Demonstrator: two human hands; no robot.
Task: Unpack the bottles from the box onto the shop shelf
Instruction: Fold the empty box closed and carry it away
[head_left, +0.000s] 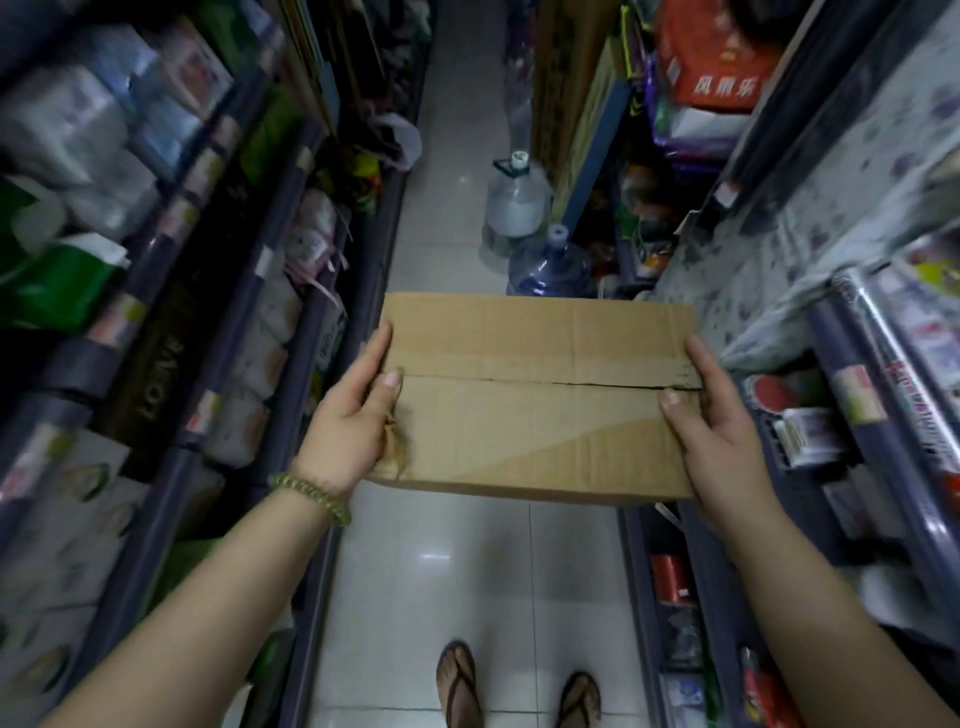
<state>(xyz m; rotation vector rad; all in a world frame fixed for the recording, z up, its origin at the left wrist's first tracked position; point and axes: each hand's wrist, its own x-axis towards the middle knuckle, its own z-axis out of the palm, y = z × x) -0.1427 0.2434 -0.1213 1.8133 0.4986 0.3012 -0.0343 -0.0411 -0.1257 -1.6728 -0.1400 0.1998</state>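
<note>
A brown cardboard box (535, 400) with its top flaps closed hangs in the aisle at waist height, held between both hands. My left hand (353, 415) grips its left end, thumb on top near the flap seam. My right hand (711, 421) grips the right end the same way. The bottles inside are hidden. Shop shelves (291, 291) packed with goods run along the left, and more shelves (852, 364) along the right.
Two large water jugs, one clear (514, 202) and one blue (550, 262), stand on the tiled floor ahead by the right shelves. A white plastic bag (402, 137) hangs farther back on the left. My sandalled feet (460, 686) are on the narrow aisle floor.
</note>
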